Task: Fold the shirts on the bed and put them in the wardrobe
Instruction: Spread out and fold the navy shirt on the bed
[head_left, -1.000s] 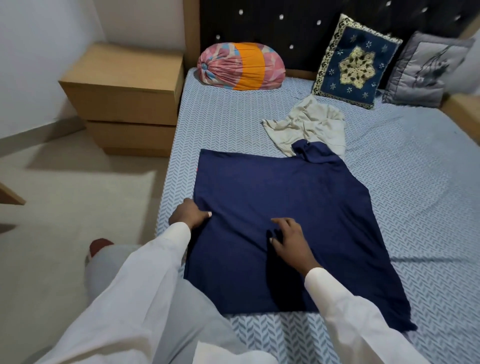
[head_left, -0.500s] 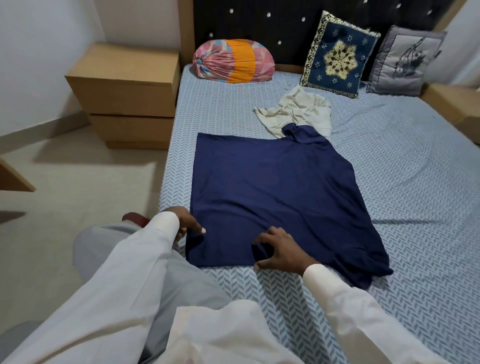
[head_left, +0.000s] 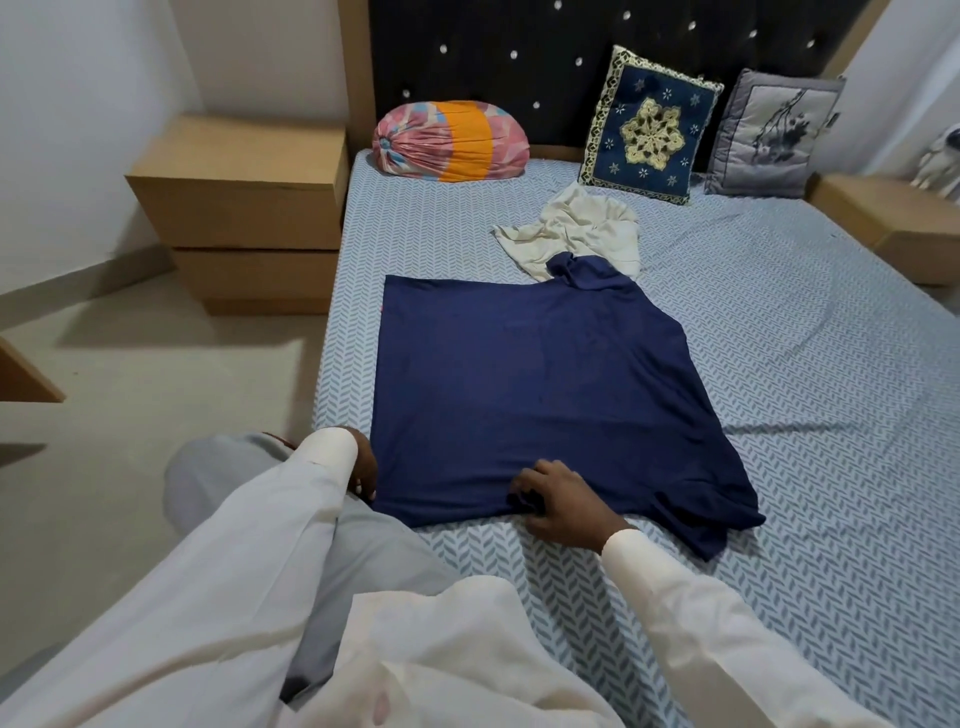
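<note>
A navy blue shirt lies spread flat on the bed, its collar end pointing to the headboard. My left hand grips the shirt's near left corner at the bed's edge, mostly hidden by my white sleeve. My right hand pinches the near hem in the middle, bunching the cloth under its fingers. A crumpled cream shirt lies beyond the navy one, touching its collar. No wardrobe is in view.
A round patterned bolster, a blue embroidered cushion and a grey cushion stand at the headboard. Wooden bedside cabinets sit left and right of the bed. Bare floor lies to the left.
Both hands slid back from the middle of the navy shirt to its near hem and took hold of it. The near part of the shirt now lies shorter on the bed.
</note>
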